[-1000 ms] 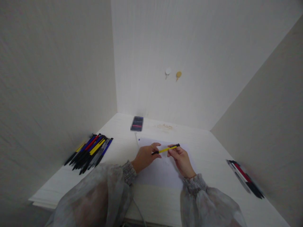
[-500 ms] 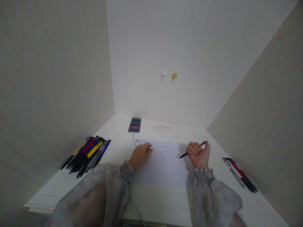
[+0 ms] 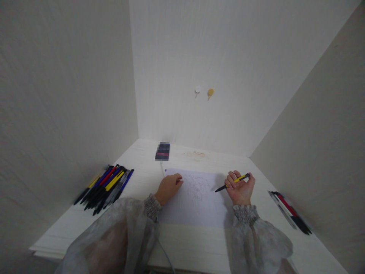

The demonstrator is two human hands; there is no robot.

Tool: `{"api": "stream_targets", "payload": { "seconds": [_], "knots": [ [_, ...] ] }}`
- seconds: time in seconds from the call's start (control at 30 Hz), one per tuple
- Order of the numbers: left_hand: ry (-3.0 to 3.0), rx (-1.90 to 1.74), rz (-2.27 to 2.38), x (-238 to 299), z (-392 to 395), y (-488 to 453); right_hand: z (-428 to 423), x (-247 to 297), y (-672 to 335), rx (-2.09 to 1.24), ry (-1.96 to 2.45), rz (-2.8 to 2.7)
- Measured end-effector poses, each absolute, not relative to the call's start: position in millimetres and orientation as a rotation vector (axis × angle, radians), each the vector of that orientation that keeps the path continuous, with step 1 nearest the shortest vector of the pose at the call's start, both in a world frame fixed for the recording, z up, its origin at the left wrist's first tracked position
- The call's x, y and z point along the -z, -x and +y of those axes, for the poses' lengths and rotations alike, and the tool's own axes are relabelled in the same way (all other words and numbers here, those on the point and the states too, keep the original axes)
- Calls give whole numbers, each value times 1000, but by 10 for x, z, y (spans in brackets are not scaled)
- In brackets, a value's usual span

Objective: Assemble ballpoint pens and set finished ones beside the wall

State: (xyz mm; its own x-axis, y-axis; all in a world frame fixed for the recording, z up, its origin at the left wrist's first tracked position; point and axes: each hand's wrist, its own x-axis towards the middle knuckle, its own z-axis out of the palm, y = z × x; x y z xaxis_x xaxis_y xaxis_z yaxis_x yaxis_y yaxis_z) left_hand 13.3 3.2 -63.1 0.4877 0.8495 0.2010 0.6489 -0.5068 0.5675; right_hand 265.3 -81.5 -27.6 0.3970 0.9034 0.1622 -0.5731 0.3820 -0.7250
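The right hand [image 3: 241, 189] is holding a yellow-and-black pen [image 3: 232, 182] in its curled fingers at the right edge of the paper sheet [image 3: 196, 201] on the bench [image 3: 196, 243], while the left hand [image 3: 168, 187] is resting on the sheet's left edge, fingers loosely curled and gripping nothing.

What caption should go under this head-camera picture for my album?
Right hand holds a yellow-and-black pen over the edge of a scribbled paper; left hand rests on its other edge.
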Motion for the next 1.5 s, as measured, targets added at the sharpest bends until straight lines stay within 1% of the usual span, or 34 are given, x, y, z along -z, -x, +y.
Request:
{"api": "stream_targets", "payload": {
  "seconds": [0.43, 0.6, 0.77, 0.9, 0.97, 1.13, 1.33, 1.5],
  "knots": [
    [-2307, -671, 1233, 625, 39, -129, -799, 279, -2659, -1035, 533, -565],
    [-2294, -644, 1255, 617, 39, -126, -712, 276, -2532, -973, 708, -666],
    [-2294, -654, 1246, 615, 37, -128, -714, 321, -2286, -1009, 1034, -912],
    [-2286, -652, 1254, 608, 28, -125, -743, 374, -2128, -829, 1239, -1218],
    [-2291, -648, 1256, 607, 29, -124, -721, 424, -2072, -809, 1303, -1285],
    [-2306, -657, 1265, 628, 43, -125, -659, 544, -1946, -881, 1286, -1320],
    [-2298, -653, 1263, 638, 45, -122, -677, 602, -1893, -763, 1335, -1626],
    [-2292, -645, 1270, 626, 38, -119, -653, 656, -1893, -635, 1387, -1678]
  ]
}}
